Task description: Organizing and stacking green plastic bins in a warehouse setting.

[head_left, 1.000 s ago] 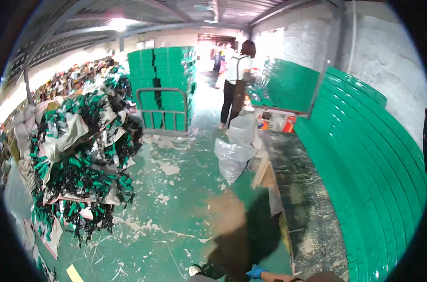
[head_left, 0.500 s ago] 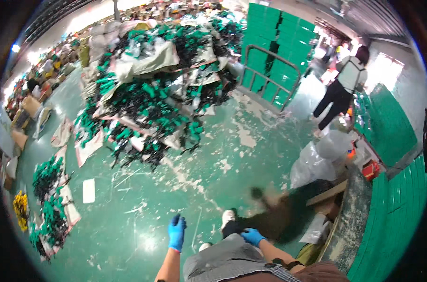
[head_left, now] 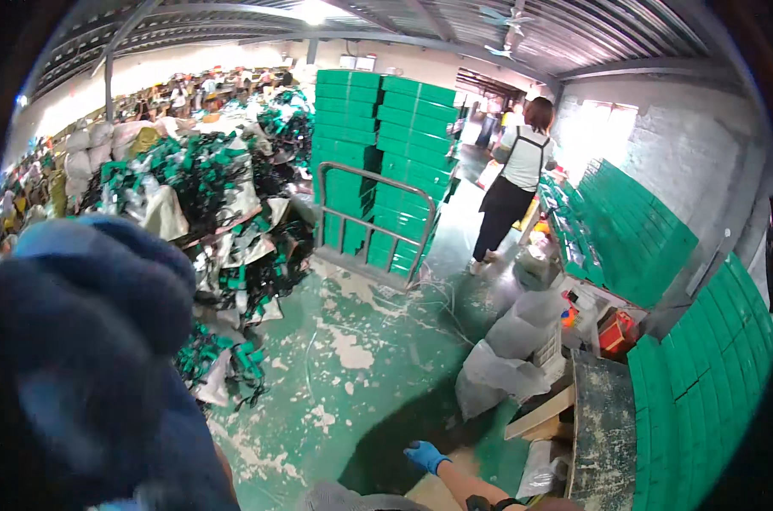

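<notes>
1. The left hand (head_left: 88,358), in a blue glove, is raised so close to the camera that it is seen only as a large blurred shape filling the lower left of the view; whether it is open or closed cannot be told, and nothing can be made out in it.
2. The right hand (head_left: 426,456), also gloved in blue, is seen low in the middle of the view, above the green floor (head_left: 361,358). Its fingers are loosely spread and nothing is gripped by it.
3. A dark shadow is cast on the floor just beside the right hand.
4. Two pale plastic sacks (head_left: 510,353) are stood on the floor near the right hand, to its upper right, with wooden boards (head_left: 540,415) leaned just below them.
5. A grey, dusty tabletop (head_left: 603,434) is seen to the right of the boards.
6. A large heap of green and black parts (head_left: 207,213), mixed with torn pale wrapping, is piled on the floor at the left.
7. A stack of green crates (head_left: 386,162) is held on a metal cart (head_left: 369,230) beyond the heap.
8. Another person (head_left: 510,187), in a white top and dark trousers, is seen standing beside the crates, facing away.
9. More green crates (head_left: 710,375) are stacked along the right wall.
</notes>
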`<state>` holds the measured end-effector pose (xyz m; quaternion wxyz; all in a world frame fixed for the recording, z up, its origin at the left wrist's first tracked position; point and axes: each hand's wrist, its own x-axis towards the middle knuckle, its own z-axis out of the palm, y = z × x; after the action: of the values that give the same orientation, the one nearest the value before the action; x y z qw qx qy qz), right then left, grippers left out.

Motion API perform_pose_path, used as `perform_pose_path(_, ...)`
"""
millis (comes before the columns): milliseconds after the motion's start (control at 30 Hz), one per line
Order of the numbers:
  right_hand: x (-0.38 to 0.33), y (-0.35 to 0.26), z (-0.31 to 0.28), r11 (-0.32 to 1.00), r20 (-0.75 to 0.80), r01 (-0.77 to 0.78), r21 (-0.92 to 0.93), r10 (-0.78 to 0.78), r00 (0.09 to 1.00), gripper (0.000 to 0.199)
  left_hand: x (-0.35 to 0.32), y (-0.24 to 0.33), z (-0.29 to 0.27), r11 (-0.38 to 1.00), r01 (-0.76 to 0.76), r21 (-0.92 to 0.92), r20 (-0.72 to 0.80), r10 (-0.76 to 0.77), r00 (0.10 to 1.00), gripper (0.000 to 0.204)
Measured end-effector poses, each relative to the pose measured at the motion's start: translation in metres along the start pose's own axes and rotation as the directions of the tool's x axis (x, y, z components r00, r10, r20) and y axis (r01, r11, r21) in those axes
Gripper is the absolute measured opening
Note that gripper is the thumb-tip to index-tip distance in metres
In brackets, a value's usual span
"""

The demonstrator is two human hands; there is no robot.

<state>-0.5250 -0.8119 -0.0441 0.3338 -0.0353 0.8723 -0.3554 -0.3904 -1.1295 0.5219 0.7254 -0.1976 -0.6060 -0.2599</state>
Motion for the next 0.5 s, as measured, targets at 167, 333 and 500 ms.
perform_pose_path(167,0.080,-0.006,-0.086,0.967,-0.186,-0.006,0.255,0.055,0.981,0.043,-0.029,-0.106,0.090,0.971,-0.065,-0.232,-0.172,0.025,0.985,0.055)
perform_pose_path(333,0.135,-0.007,-0.132,0.819,-0.079,-0.191,0.541,0.276,0.958,0.032,-0.045,-0.207,0.174,0.904,-0.062,-0.423,-0.283,-0.067,0.957,0.051)
perform_pose_path(500,0.189,-0.066,-0.155,0.524,0.086,-0.305,0.795,0.401,0.912,0.021,-0.053,-0.317,0.272,0.940,-0.005,-0.341,-0.025,-0.003,1.000,0.052)
